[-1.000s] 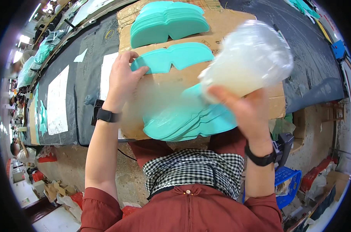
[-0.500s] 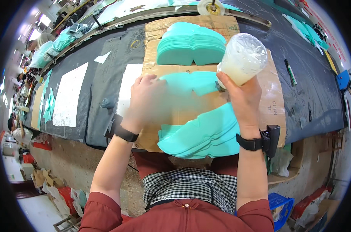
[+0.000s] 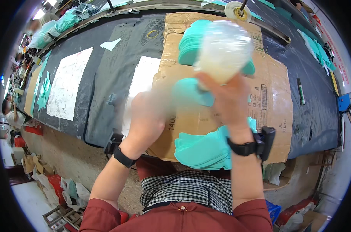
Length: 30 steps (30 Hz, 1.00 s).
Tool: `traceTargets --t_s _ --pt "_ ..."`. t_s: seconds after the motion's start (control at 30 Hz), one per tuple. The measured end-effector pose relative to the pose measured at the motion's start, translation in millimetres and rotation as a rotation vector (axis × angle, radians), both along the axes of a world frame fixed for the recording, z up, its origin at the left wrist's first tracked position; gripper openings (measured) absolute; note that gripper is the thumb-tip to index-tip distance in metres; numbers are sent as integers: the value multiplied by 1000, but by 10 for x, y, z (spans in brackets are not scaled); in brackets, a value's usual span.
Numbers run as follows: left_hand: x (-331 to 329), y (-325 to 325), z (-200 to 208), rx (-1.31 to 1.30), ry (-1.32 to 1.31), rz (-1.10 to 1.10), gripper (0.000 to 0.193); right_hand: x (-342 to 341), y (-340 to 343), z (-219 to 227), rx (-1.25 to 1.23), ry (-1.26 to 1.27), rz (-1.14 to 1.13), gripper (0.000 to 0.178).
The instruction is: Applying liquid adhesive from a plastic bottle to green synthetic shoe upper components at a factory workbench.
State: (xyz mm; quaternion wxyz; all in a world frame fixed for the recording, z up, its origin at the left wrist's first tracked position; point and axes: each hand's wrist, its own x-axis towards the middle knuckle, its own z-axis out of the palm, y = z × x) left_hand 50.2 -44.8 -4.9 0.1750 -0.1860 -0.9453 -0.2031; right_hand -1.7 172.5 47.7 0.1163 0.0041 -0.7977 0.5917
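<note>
My right hand is wrapped round an upturned clear plastic bottle with whitish contents. Its mouth end points down over a flat turquoise piece, partly hidden by my hand. To the left, my left hand hovers by that piece's left end; motion smears its fingers. Behind the bottle stands a neat stack of turquoise pieces. Nearer to me, more turquoise pieces lie fanned out at the front edge of the cardboard sheet.
Left of the cardboard, white paper sheets lie on the dark tabletop, near a yellow ring. A marker pen is on the right. A rail and a tape roll line the far side.
My right hand and the bottle have moved left, over the middle piece. My left hand has drawn back toward me. The whole view has also shifted.
</note>
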Motion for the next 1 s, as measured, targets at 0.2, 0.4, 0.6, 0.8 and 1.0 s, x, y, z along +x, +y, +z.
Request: traceTargets --t_s 0.2,0.4,0.6,0.8,1.0 --pt "71 -81 149 37 -136 -44 23 266 -15 43 169 42 283 45" --pt "248 -159 242 72 -79 30 21 111 825 83 43 146 -208 34" --pt "744 -383 318 199 -143 238 22 29 -28 -154 143 135 -78 43" --pt "1384 -751 60 286 -271 426 22 451 -48 13 -36 -134 192 50" --pt "1615 -871 19 415 -252 456 23 1919 1673 -276 -413 209 -450 65"
